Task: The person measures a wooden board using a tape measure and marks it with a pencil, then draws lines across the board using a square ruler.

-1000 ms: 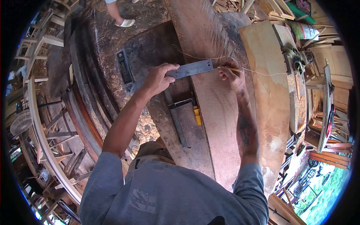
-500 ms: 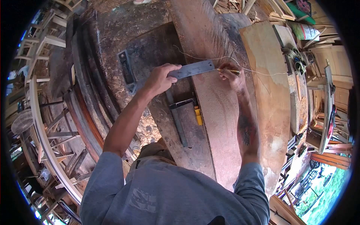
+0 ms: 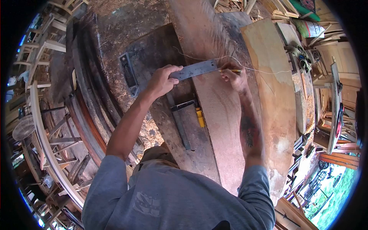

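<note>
My left hand is closed on the grey metal blade of a try square, thumb and fingers on its edges. Its hollow, slotted stock lies to the left on a dark board. The blade's holed end reaches over a reddish plank. Pinched in my right hand is a pencil, its tip close to the blade's end. A thin pale string runs across the boards, passing behind my right hand.
Left of the reddish plank lie a yellow-handled tool and a dark bar. A pale wide board is on the right. Long dark timbers lie left, among sawdust. Stacked wood and frames surround the bench.
The boards, square and both hands appear shifted slightly left and up in view. My right hand stays by the blade's end with the pencil; both grips are unchanged.
</note>
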